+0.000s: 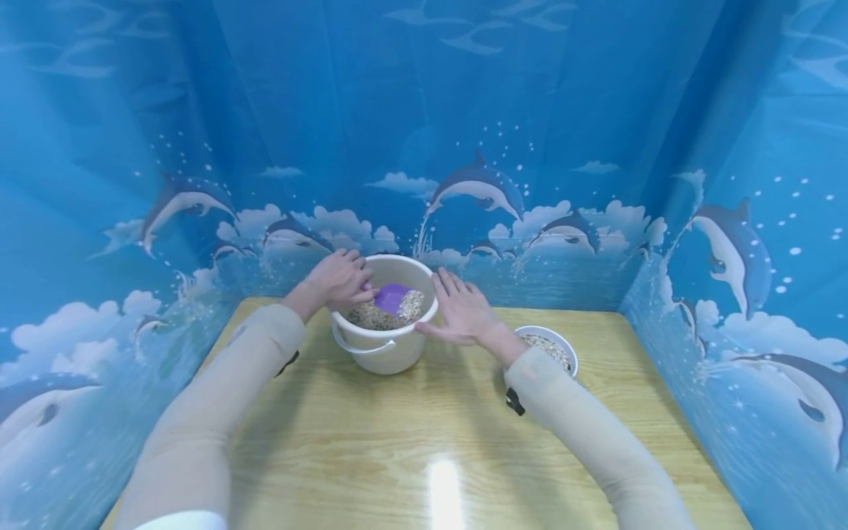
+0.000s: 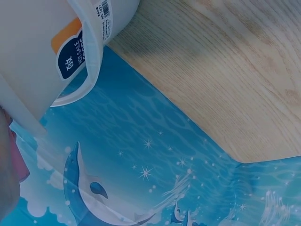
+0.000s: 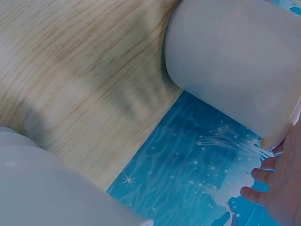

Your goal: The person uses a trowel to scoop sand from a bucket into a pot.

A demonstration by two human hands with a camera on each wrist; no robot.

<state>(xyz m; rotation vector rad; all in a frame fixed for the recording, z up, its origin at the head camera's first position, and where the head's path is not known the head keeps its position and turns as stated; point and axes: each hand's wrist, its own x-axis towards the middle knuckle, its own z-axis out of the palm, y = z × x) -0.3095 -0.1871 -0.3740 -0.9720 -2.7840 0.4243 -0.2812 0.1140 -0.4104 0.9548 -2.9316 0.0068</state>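
A white bucket with a swing handle stands on the table, holding loose tan and pale grain-like bits. Inside it is a purple scoop with a heap of the paler bits at its front. Over the left rim, my left hand grips the scoop's handle, which is mostly hidden by the fingers. My right hand rests against the bucket's right rim with its fingers stretched out. In the right wrist view, the right fingers show beside the rim.
A white bowl of similar bits stands to the right, partly behind my right forearm. The wooden table is bordered at the back and sides by blue dolphin-printed sheeting.
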